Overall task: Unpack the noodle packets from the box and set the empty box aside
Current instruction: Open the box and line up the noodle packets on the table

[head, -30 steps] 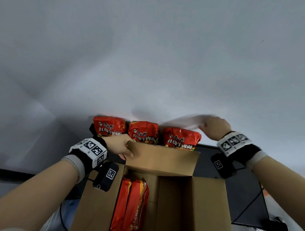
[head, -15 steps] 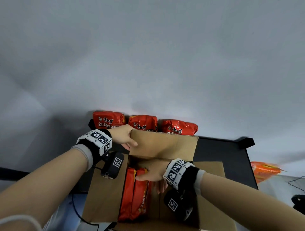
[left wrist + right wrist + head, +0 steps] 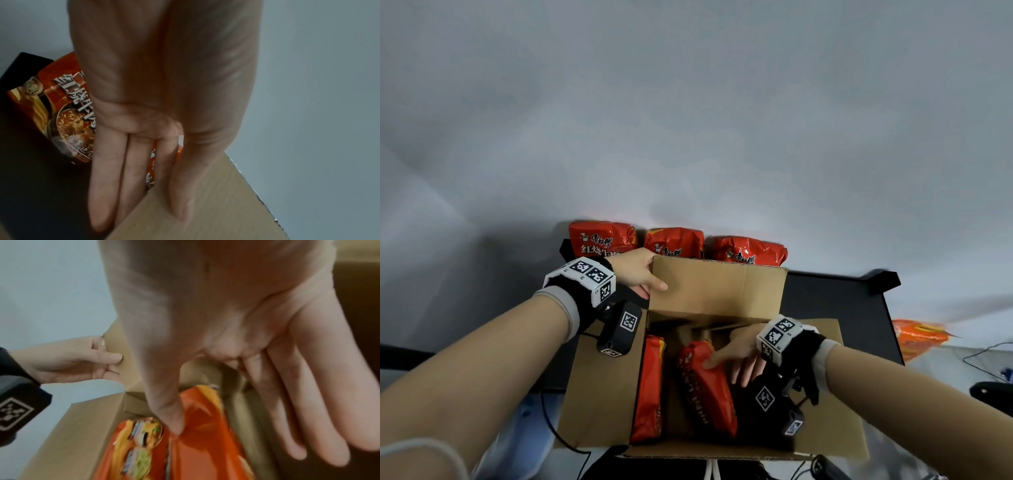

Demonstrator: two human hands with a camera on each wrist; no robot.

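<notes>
The right hand [image 3: 739, 353] reaches down into the cardboard box [image 3: 599, 387], thumb pressed on the upper end of a red noodle packet [image 3: 702, 387] and fingers spread straight on its far side, so it touches the packet without closing round it. Half a second ago that packet stood upright against its neighbour; now it leans to the right, apart from the second packet [image 3: 650, 387], which still stands on edge by the left wall. The left hand [image 3: 638, 272] is unmoved, pinching the left edge of the raised back flap [image 3: 717, 284] between thumb on the near face and straight fingers behind. The wrist camera and strap cover the lower right of the box interior, and the right-wrist view is blurred, so the packet's print cannot be read there. Beyond the flap, three unpacked packets [image 3: 678, 243] lean in a row against the grey wall [image 3: 688, 120] on the black table [image 3: 835, 308], their lower halves cut off by the flap. An orange bag [image 3: 917, 337] lies blurred beyond the table's right edge.
</notes>
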